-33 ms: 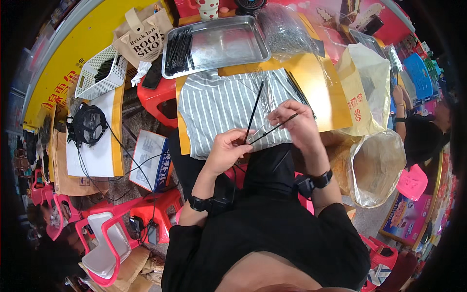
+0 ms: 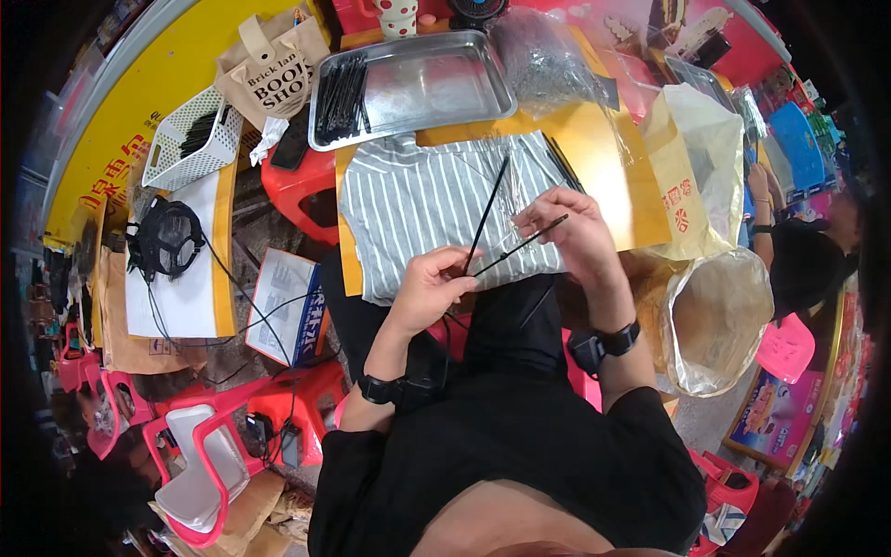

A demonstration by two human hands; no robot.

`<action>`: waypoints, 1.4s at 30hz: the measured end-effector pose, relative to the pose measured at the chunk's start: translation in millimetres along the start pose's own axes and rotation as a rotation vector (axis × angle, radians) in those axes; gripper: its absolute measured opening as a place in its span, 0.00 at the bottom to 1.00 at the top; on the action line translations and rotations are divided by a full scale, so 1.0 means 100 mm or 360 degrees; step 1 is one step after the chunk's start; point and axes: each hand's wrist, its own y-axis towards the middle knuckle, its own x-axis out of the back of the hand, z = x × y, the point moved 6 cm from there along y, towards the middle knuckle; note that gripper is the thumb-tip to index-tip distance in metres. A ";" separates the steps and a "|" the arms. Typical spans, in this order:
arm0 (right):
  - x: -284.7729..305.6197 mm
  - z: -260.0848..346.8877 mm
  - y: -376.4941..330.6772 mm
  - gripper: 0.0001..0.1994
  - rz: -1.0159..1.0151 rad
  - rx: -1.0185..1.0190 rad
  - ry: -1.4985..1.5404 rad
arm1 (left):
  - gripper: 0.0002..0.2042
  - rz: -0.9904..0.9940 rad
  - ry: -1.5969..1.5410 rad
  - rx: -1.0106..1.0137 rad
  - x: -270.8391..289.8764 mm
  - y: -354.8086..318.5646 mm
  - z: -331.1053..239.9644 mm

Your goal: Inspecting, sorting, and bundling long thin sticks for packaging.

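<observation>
My left hand [image 2: 434,286] pinches two thin black sticks by their lower ends, over the front part of a grey-and-white striped cloth [image 2: 399,200]. One black stick [image 2: 488,213] rises steeply to the far side. The other black stick [image 2: 529,243] slants right, its upper end beside my right hand [image 2: 577,234]. The right hand's thumb and fingertips are drawn together near this stick; what they hold, if anything, is too small to tell. Clear plastic sleeves [image 2: 499,172] lie on the cloth beyond the hands. Further black sticks [image 2: 562,162] lie at the cloth's far right edge.
A metal tray [image 2: 432,84] with a bundle of black sticks [image 2: 343,93] stands behind the cloth. Clear plastic packaging [image 2: 543,60] is beside it. At right are a paper bag [image 2: 691,167] and an open lined sack [image 2: 719,320]. A white basket [image 2: 190,153] stands left.
My right hand has shifted very slightly right. The steep stick's upper end has tilted a little to the right. The left hand keeps its pinch.
</observation>
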 end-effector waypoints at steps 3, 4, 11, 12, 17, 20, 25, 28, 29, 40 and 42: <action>0.02 0.22 0.00 0.09 0.0134 0.0007 -0.0228 | 0.09 -0.0056 0.0089 0.0115 0.07 -0.05 -0.05; 0.00 0.27 -0.01 0.09 0.0181 0.0018 -0.0366 | 0.08 -0.0056 0.0123 0.0153 0.09 -0.06 -0.05; -0.11 0.25 -0.08 0.09 0.0244 0.0090 -0.0296 | 0.07 -0.0008 0.0168 0.0192 0.20 -0.11 0.10; -0.11 0.21 -0.08 0.09 0.0250 0.0089 -0.0301 | 0.07 -0.0014 0.0165 0.0189 0.20 -0.11 0.11; -0.20 0.19 -0.09 0.08 0.0234 0.0233 -0.0336 | 0.05 0.0032 -0.0356 0.0337 0.02 -0.06 -0.03; -0.29 0.20 -0.12 0.07 0.0261 0.0334 -0.0361 | 0.05 -0.0019 -0.0623 0.0426 -0.02 -0.05 0.02; -0.30 0.15 -0.12 0.08 0.0189 0.0403 -0.0261 | 0.07 -0.0070 -0.0644 0.0359 -0.02 -0.06 0.08; -0.30 0.13 -0.13 0.07 0.0142 0.0415 -0.0180 | 0.08 -0.0085 -0.0625 0.0317 -0.01 -0.06 0.08; -0.30 0.13 -0.13 0.07 0.0127 0.0430 -0.0157 | 0.08 -0.0084 -0.0616 0.0308 -0.01 -0.06 0.08; -0.48 -0.23 -0.21 0.13 -0.0149 0.0363 -0.0110 | 0.07 -0.0201 -0.0644 0.0314 0.01 -0.06 0.13; -0.55 -0.37 -0.24 0.13 -0.0069 0.0460 -0.0226 | 0.07 -0.0221 -0.0645 0.0314 0.00 -0.06 0.14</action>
